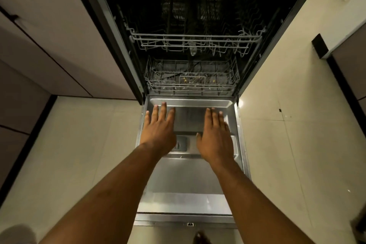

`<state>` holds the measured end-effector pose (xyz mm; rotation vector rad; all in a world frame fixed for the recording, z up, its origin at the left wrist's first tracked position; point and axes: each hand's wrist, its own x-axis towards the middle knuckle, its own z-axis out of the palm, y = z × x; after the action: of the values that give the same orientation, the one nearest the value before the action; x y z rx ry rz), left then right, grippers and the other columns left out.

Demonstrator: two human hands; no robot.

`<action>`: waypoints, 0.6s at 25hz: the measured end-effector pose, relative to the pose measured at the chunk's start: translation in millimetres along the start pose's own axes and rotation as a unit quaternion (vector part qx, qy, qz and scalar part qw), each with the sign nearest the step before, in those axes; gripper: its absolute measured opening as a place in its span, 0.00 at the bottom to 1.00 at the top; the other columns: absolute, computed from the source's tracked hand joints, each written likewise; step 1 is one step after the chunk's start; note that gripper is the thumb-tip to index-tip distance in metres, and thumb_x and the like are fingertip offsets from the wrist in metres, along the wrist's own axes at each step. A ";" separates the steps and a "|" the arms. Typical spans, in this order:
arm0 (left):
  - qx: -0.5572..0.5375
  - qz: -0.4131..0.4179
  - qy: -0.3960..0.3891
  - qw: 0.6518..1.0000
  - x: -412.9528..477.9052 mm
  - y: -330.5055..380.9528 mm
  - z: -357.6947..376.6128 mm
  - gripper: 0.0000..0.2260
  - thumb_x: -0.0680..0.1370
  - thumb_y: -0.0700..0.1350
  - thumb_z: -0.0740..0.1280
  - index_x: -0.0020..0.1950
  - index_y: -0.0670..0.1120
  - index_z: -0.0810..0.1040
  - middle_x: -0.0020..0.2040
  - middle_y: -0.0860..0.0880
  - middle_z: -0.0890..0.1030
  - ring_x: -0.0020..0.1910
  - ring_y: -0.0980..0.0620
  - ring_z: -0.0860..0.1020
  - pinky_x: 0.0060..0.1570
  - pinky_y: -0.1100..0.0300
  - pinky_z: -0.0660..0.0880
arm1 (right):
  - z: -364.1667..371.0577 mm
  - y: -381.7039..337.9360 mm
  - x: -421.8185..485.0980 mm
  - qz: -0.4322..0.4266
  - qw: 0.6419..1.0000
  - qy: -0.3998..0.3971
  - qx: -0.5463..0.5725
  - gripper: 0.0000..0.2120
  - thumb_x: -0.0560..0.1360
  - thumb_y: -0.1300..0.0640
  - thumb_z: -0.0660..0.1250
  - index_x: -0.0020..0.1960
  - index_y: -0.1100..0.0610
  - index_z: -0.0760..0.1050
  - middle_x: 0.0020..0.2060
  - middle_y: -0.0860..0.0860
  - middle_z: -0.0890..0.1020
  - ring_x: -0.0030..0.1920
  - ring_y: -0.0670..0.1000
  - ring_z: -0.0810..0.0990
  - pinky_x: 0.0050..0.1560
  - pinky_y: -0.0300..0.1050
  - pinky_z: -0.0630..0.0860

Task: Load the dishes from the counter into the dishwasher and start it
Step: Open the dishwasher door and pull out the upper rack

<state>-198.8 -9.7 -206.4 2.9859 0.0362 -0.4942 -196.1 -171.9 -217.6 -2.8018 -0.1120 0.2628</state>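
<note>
Words and numbers: none can be read.
Tiny spot: a small mark [190,224] sits on the near edge of the dishwasher door [188,180]. It is too little and blurry to read.
</note>
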 end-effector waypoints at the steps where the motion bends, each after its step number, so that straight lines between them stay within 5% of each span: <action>1: 0.002 0.004 0.007 1.000 11.9 1.7 -5.6 0.38 0.81 0.44 0.62 0.80 0.49 0.36 0.79 0.43 0.36 0.78 0.41 0.36 0.75 0.44 0.38 | -5.8 4.3 13.0 -0.002 1.000 0.011 -0.008 0.38 0.79 0.50 0.63 0.79 0.56 0.42 0.79 0.55 0.48 0.78 0.57 0.44 0.77 0.53 0.49; 8: 0.028 0.006 0.032 0.999 80.0 0.9 -37.8 0.36 0.82 0.47 0.57 0.79 0.49 0.33 0.78 0.44 0.32 0.77 0.42 0.34 0.74 0.45 0.36 | -50.5 23.9 99.2 -0.017 0.997 0.049 -0.060 0.37 0.78 0.52 0.64 0.79 0.58 0.46 0.78 0.57 0.51 0.78 0.59 0.50 0.77 0.54 0.53; 15: 0.040 0.024 0.088 0.995 158.4 -25.7 -74.3 0.37 0.82 0.47 0.58 0.79 0.48 0.33 0.78 0.43 0.32 0.77 0.42 0.34 0.76 0.44 0.38 | -78.2 12.5 186.9 0.011 0.996 0.055 -0.068 0.39 0.78 0.55 0.65 0.79 0.57 0.45 0.79 0.56 0.44 0.78 0.58 0.43 0.77 0.52 0.49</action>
<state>-26.2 25.3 -190.5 3.0911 -0.0414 -0.2314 2.8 -188.1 -180.2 -2.9464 -0.0772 0.1100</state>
